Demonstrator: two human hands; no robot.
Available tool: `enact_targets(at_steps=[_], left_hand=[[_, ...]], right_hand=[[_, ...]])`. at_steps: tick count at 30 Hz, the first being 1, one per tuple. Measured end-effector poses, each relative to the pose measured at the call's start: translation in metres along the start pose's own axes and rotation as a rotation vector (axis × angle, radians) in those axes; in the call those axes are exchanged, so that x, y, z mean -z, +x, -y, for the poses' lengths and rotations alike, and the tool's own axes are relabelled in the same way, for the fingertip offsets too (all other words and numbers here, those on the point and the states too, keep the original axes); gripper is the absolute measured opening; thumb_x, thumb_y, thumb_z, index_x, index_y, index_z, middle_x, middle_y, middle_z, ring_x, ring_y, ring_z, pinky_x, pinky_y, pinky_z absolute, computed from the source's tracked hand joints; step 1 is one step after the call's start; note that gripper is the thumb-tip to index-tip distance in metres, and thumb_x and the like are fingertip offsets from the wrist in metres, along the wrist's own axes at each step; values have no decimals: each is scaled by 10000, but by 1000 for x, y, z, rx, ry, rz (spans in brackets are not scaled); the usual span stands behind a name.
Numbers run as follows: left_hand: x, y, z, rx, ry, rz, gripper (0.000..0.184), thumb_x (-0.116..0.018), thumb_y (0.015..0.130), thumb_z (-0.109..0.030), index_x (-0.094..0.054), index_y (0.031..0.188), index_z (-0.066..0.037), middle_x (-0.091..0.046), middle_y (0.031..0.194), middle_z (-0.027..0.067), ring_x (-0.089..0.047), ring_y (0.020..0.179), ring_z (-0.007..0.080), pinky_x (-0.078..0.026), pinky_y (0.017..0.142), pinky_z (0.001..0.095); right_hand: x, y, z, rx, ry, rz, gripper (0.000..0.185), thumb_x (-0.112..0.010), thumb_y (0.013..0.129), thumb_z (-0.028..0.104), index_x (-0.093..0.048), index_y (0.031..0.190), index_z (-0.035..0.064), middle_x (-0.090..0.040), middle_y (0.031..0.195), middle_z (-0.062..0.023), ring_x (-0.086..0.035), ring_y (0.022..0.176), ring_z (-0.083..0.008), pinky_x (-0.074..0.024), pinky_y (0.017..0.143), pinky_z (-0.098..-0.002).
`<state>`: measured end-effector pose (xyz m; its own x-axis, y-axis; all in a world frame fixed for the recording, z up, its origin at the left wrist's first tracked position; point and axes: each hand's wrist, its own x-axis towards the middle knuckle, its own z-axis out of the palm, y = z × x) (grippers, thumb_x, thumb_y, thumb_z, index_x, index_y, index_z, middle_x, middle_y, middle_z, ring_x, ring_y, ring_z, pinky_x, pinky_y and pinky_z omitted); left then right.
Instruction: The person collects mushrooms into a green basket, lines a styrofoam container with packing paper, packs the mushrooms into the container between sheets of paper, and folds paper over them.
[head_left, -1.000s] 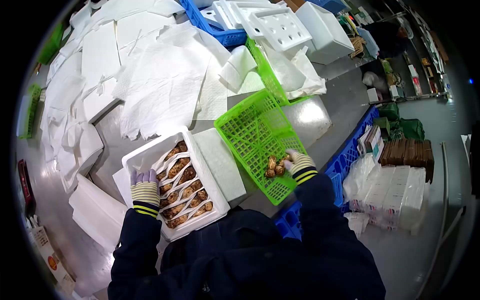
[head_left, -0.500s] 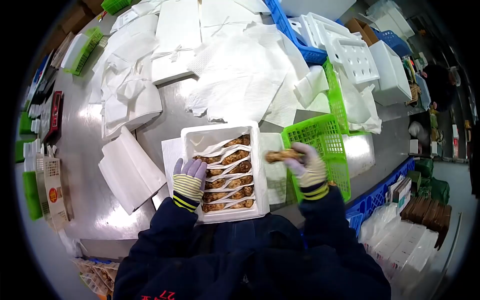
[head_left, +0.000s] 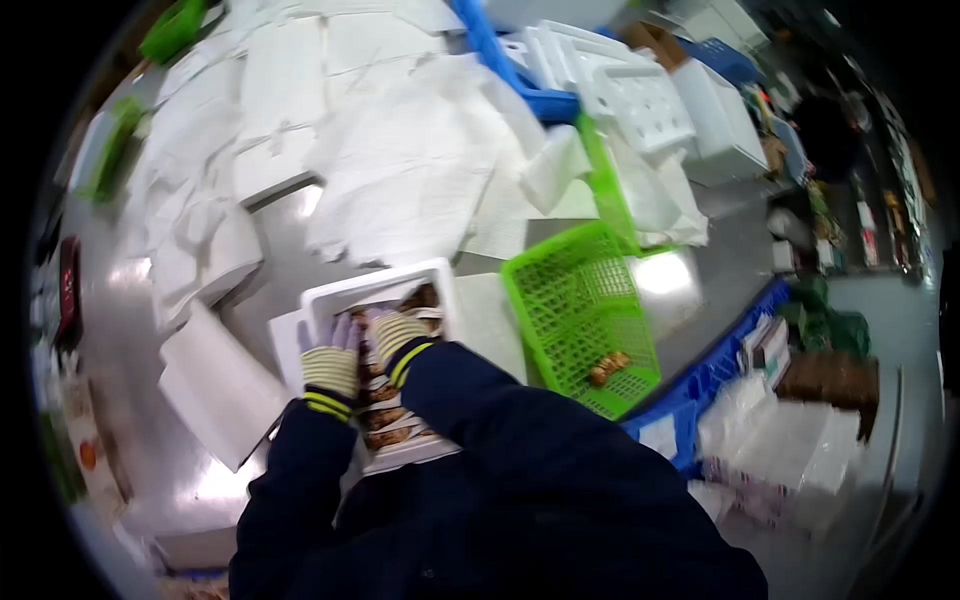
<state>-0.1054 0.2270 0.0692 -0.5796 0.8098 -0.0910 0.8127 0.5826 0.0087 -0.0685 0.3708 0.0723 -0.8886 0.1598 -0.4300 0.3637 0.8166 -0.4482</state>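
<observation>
A white foam box (head_left: 452, 290) stands before me, with several brown, knobbly mushrooms (head_left: 388, 438) in rows parted by white paper strips. At the box's left side my left hand (head_left: 330, 362), in a lilac glove with a striped cuff, rests with its fingers stretched out, holding nothing visible. My right hand (head_left: 393, 332), gloved alike, reaches into the upper part of the box beside it. Its fingertips are blurred and point down among the mushrooms, so whether they hold one is hidden. To the right, a tilted green basket (head_left: 560, 285) contains a brown mushroom piece (head_left: 609, 368).
White paper sheets (head_left: 400, 170) cover the back of the steel table (head_left: 215, 440). A folded white sheet (head_left: 222, 385) lies left of the box. White foam lids (head_left: 640, 105) and a blue basket (head_left: 550, 105) are at the back right; a blue crate (head_left: 680, 400) stands along the right edge.
My right hand has moved left from beside the green basket into the foam box; the mushroom it held is out of sight. The whole view has shifted, bringing the box further left.
</observation>
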Motion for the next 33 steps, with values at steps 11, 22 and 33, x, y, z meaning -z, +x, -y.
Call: enact_targets(at_steps=[11, 22, 33], left_hand=[[7, 2, -2, -64, -46, -183, 410, -561, 722, -110, -527, 1130, -90, -519, 1205, 76, -457, 1119, 279, -242, 986, 574], [19, -3, -2, -92, -219, -354, 456, -529, 736, -37, -486, 1184, -110, -492, 1215, 91, -458, 1140, 272, -247, 1000, 536], [29, -49, 8, 197, -543, -566, 337, -504, 738, 34, -579, 1060, -26, -600, 883, 152, -566, 778, 314, -456, 697, 393]], right_hand=[[42, -149, -75, 65, 560, -298, 254, -498, 856, 157, -518, 1088, 55, -606, 820, -183, -598, 796, -310, -476, 750, -343], [73, -236, -189, -427, 651, -764, 179, -570, 835, 108, -627, 975, 11, -598, 713, -62, -535, 582, -89, -437, 554, -239], [85, -148, -87, 181, 436, -499, 242, -553, 809, 73, -582, 1045, 27, -607, 777, -136, -584, 659, -206, -467, 603, -291]])
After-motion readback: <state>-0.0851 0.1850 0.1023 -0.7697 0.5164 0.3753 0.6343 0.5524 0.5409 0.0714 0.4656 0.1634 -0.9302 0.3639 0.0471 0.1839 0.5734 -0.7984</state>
